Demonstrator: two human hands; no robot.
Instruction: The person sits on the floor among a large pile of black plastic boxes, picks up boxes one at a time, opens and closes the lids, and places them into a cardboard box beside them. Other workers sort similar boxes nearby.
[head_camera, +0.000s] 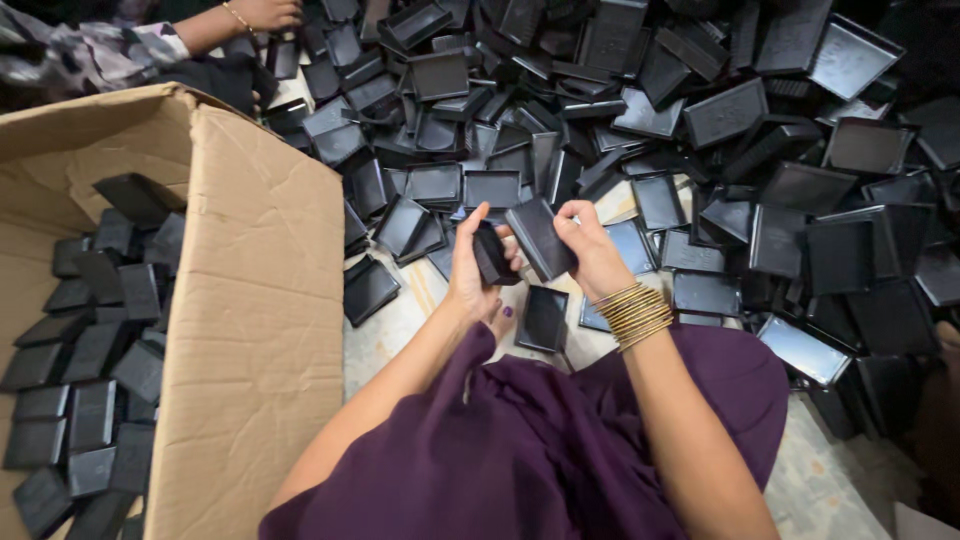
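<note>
— Well, what is the person's left hand doing?
— It is holding a small black box tight. The right hand is gripping a flat black lid just beside it, above the floor.
— And around them?
— Black trays are lying piled up, and a cardboard carton is sitting on the left.

Left hand grips a black box; right hand grips a black lid touching it. Black trays heaped on floor. Carton at left holds assembled boxes.
</note>
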